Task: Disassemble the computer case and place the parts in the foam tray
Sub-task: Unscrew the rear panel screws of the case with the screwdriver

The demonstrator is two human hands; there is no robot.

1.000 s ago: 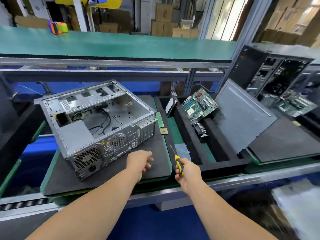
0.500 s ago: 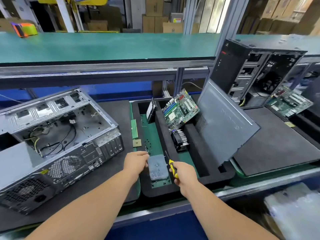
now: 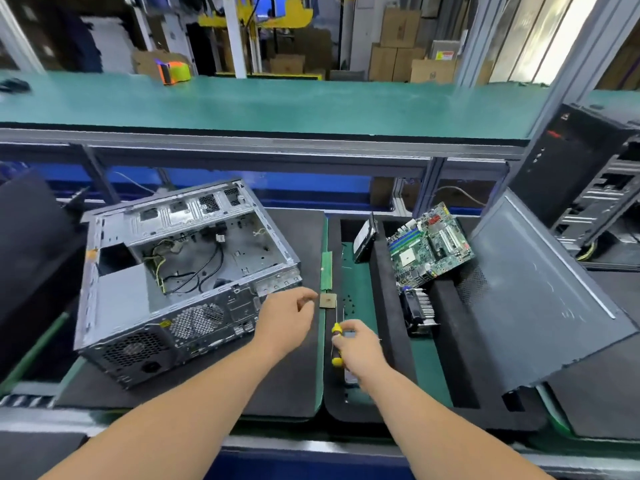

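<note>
Open computer case (image 3: pixel 187 271) long axis left-right, right hand (image 3: pixel 360 351) gripping upright screwdriver (image 3: pixel 336 344), left hand (image 3: pixel 285 320) loosely curled

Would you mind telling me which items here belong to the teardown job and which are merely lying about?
Part of the job:
computer case
foam tray
motherboard
side panel
heatsink fan
screwdriver, held in the right hand
left hand, holding nothing

Lying about:
orange tape dispenser
cardboard boxes
black tower case
</note>
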